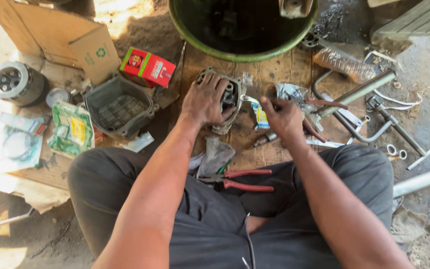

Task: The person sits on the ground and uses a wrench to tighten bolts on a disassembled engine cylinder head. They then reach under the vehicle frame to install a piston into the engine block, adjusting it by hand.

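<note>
Left of the left grip (206, 99) lies a red-and-green box (148, 67), a brown carton (94, 54) beyond it. Farther left, a green-and-yellow packet (72, 128). A small blue-yellow sachet (261, 117) sits just beside the right grip (283, 117).
</note>
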